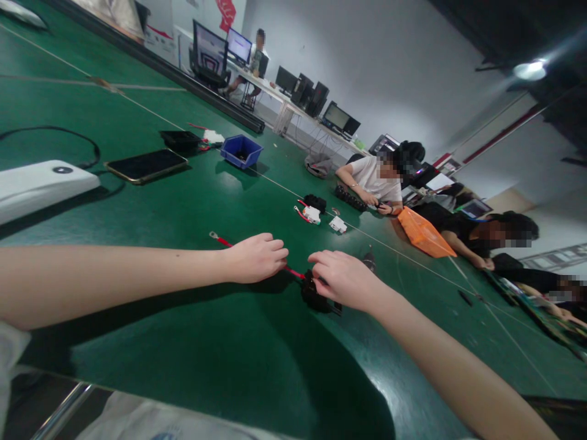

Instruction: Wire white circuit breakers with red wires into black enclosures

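My left hand (259, 258) is closed around a red cable (293, 272), whose ring-shaped metal end sticks out to the left of the fist. The cable's right end runs to a black part (314, 294) low on the green table (206, 342). Over that black part is my right hand (342, 278), its fingers bent and partly apart; its underside is hidden, so I cannot make out whether it grips the part. Beyond my hands lie a white component with red leads (312, 214) and a smaller white component (338, 225).
A blue bin (241, 151), a phone (147, 165) and a white device (46, 186) with a black cable are at the left. An orange container (424, 232) stands at the right. Several people sit around, one across the table (373, 180).
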A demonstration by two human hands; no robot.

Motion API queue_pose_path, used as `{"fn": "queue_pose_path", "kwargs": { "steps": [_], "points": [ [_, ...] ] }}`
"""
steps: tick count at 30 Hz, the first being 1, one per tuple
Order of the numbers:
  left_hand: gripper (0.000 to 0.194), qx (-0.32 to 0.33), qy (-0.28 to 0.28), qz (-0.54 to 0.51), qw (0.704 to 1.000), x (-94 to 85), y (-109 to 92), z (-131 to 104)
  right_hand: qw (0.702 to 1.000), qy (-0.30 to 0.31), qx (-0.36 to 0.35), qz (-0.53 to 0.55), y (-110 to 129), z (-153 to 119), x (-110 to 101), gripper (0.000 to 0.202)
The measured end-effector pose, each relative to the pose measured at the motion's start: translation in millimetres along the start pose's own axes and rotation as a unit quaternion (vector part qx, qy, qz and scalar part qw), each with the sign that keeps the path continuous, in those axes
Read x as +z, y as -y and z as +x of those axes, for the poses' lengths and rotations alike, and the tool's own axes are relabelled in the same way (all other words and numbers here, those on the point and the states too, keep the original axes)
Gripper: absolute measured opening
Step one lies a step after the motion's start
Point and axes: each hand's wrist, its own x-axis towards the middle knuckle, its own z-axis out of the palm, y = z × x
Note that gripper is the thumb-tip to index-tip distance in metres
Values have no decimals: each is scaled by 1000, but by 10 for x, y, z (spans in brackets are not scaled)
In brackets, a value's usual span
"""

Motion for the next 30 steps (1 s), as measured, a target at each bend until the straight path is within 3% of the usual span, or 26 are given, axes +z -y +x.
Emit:
{"fn": "queue_pose_path", "kwargs": {
  "steps": [30],
  "points": [
    [19,3,1,5,1000,-8,-2,0,999,20,1,-47,73,25,9,17]
  ]
}}
